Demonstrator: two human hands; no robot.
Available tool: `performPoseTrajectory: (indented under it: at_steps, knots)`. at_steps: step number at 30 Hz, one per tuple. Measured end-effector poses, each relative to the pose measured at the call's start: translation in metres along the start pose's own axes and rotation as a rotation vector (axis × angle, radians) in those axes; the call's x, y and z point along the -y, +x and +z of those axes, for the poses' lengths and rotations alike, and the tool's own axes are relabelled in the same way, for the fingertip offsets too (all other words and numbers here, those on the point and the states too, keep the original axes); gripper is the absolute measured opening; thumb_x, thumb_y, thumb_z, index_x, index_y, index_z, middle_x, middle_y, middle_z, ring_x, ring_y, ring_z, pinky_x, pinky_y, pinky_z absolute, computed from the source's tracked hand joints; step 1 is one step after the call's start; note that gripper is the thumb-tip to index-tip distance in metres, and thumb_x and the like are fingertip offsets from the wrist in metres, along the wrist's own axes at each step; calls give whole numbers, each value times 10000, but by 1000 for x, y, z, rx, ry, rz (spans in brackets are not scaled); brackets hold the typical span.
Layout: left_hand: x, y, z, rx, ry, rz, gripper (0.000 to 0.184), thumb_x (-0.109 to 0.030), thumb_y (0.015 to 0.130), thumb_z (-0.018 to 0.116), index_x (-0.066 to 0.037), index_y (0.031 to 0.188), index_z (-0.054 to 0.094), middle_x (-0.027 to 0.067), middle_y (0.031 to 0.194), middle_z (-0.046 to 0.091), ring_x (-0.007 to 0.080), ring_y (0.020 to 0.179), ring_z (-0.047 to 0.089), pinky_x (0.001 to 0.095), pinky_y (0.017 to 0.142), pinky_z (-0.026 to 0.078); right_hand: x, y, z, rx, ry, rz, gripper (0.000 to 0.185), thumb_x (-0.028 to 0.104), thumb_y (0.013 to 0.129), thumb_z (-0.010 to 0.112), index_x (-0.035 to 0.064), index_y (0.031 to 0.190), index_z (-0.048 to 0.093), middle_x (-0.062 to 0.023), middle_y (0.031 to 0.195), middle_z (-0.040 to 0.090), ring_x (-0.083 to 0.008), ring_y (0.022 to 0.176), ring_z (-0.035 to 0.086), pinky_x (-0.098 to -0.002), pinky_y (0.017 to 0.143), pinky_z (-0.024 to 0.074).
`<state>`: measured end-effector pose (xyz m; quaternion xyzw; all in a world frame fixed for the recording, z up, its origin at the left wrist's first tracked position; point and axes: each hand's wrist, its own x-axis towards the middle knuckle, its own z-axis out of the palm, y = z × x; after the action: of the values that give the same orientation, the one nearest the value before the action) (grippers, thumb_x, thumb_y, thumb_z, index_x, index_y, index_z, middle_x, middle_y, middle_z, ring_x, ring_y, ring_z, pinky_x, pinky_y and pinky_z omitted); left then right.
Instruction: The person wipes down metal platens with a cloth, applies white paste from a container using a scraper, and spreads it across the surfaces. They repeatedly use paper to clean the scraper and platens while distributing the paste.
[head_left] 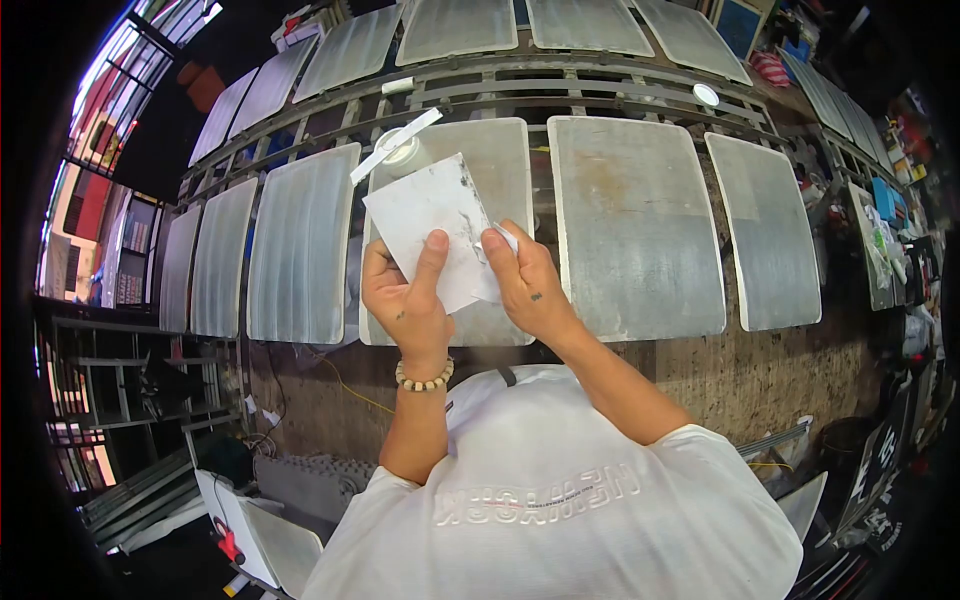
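A white sheet of paper (425, 208) with dark smudges along its right side is held up in front of me. My left hand (408, 295) grips its lower left part, thumb on top and fingers behind. My right hand (525, 285) pinches the right edge, where the paper looks torn or crumpled. Just beyond the sheet stands a white tub (410, 158), partly covered by it, with a flat white strip (375, 163) lying across the top. Both rest on a pale grey framed panel (505, 170), which the sheet and my hands partly hide.
More grey panels, such as the one on my right (640, 240) and the one on my left (303, 250), lie in rows on a metal rack (480, 88). A round white lid (706, 95) sits on the rack. Cluttered goods (885, 210) line the right side.
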<state>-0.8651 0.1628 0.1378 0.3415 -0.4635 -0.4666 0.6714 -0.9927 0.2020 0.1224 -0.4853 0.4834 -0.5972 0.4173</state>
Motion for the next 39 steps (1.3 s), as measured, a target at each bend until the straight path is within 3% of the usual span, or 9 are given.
performPoseTrajectory:
  at_steps: [14,18,20,22,23,26,32,34,39]
  knots:
    - [4,7,-6,35,-4,-55,212,-47,883,788,5,996,617,93,986,707,111,844,651,258,786,521,-18,-16,-11,54,48,-48,309,284,1088,498,32,930,580,11,699,560,-59,600,465,-288,516,372]
    - [-20,51,-35,-183,-127,-91,186,-98,935,746,-6,1040,623,90,1023,704,109,865,652,264,797,522,-33,-24,-41,-65,155,210,398,416,1094,445,67,968,589,11,755,581,-83,665,541,-276,602,457]
    - [-26,50,-46,-124,-75,-73,211,-126,959,724,-12,1099,614,87,1040,701,111,905,648,277,834,520,-38,-20,-46,-99,249,309,441,472,1099,399,88,1008,595,8,800,587,-89,729,580,-269,662,485]
    - [-11,34,-42,60,156,-98,249,-130,961,723,-7,1136,595,89,1032,701,117,914,642,288,854,517,-40,-7,-30,-175,433,269,488,522,1086,388,85,1214,563,-65,1030,632,-157,981,624,-320,843,518]
    - [2,27,-38,93,197,-68,290,-141,964,722,9,1155,563,101,1059,683,123,929,630,295,859,515,-36,-1,-19,-168,430,275,488,522,1086,388,85,1214,563,-65,1030,632,-157,981,624,-320,843,518]
    - [14,8,-8,41,247,61,315,-152,969,716,15,1164,534,108,1101,651,125,964,612,298,856,512,-6,19,10,104,-44,-75,481,441,1107,386,19,1297,518,-111,1107,631,-173,1006,582,-323,871,485]
    - [10,-5,-17,134,205,-25,387,-130,981,691,15,1254,458,122,1162,621,143,1037,606,301,896,508,1,29,-3,243,-139,31,504,426,1098,430,-49,1132,595,-143,816,663,-210,765,613,-369,700,484]
    - [10,-4,-17,172,187,-41,433,-125,984,686,9,1322,452,119,1204,620,147,1076,603,304,938,500,2,31,-3,245,-143,55,515,433,1098,425,-49,1143,598,-151,834,671,-210,767,613,-364,708,486]
    - [7,-5,-15,218,144,-99,346,-137,988,681,16,1183,440,123,1127,627,131,992,612,291,857,518,5,33,-3,222,-115,75,534,450,1099,411,-42,1201,593,-174,892,690,-228,788,619,-368,740,494]
